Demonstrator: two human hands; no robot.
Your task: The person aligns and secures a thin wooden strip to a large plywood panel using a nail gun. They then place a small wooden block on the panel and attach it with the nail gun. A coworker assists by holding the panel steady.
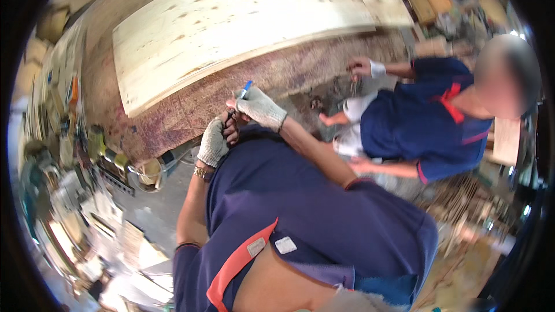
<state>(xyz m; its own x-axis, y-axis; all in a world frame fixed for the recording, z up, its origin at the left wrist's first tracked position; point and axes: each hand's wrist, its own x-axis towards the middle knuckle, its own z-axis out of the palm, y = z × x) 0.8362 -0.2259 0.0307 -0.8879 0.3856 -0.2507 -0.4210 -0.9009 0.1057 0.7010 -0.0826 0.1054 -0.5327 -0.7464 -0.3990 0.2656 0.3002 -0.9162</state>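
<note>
My right hand [261, 108], in a pale knit work glove with bare fingertips, is closed around a slim blue pen [247, 88] whose blue end sticks up past the fingers. Close against it, my left hand [214, 142], gloved the same way, has its fingers curled in. Something small and dark shows between the two hands, too blurred to name. Both hands are in front of my body, at the near edge of a worn reddish-brown table [191, 117]. Pale plywood sheets [243, 20] lie stacked on that table, beyond my hands.
At the right a co-worker [425, 118] in a dark blue shirt stands by the table, one hand near its edge. Wood scraps [124, 242] and clutter cover the lower left. Stacked boards [60, 81] stand at the left, and more wood strips [462, 199] lie behind the co-worker.
</note>
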